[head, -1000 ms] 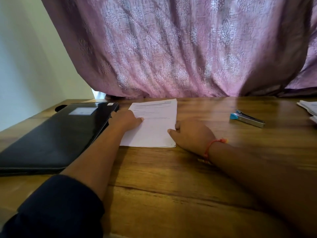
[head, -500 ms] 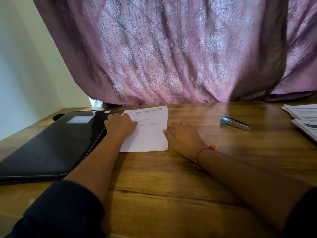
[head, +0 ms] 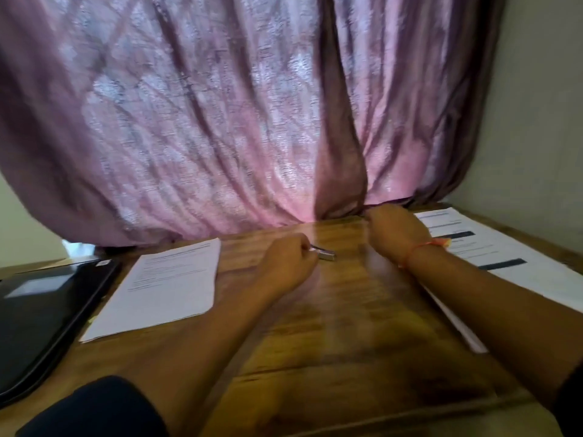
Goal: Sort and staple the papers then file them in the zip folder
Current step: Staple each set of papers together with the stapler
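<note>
Left hand [head: 285, 266] curls over the stapler [head: 326, 254], apparently gripping it; right hand [head: 396, 233], loosely closed, holds nothing visible. Left of it lie one sheaf [head: 164, 288] and the shut zip folder [head: 47, 316]; right, unsorted papers [head: 492, 253]. Stapling and filing remain.

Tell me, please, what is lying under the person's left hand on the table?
Under the left hand lies the stapler; only its metal end pokes out on the wooden table. The hand covers the rest, so the grip cannot be seen.
</note>
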The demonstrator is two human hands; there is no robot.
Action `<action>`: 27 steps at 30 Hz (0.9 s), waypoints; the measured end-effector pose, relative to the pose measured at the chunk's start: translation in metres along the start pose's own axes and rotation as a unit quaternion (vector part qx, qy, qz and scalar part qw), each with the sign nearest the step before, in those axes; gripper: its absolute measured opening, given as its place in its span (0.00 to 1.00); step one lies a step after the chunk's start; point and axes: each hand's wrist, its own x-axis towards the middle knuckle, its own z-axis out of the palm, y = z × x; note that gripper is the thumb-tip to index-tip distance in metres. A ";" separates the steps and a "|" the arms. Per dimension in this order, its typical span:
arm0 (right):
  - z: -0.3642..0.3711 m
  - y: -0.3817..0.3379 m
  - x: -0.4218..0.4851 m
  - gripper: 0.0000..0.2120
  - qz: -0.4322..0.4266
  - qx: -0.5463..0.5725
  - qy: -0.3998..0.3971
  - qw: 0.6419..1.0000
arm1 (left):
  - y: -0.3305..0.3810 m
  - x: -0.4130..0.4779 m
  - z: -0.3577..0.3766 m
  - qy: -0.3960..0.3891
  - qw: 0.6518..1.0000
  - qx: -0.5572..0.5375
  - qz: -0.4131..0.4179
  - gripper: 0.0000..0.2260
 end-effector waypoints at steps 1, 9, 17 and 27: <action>-0.006 0.025 -0.004 0.10 0.028 -0.016 -0.032 0.999 | 0.018 0.002 0.012 -0.035 0.999 -0.023 -0.010 0.09; -0.028 0.139 -0.050 0.19 0.109 -0.104 -0.195 0.969 | 0.113 0.013 0.093 -0.164 0.975 -0.141 -0.059 0.10; -0.018 0.159 -0.050 0.16 0.086 -0.058 -0.186 0.977 | 0.138 0.033 0.122 -0.162 0.918 -0.333 -0.138 0.15; -0.016 0.167 -0.048 0.19 0.079 -0.057 -0.191 0.977 | 0.150 0.032 0.134 -0.123 0.916 -0.345 -0.161 0.09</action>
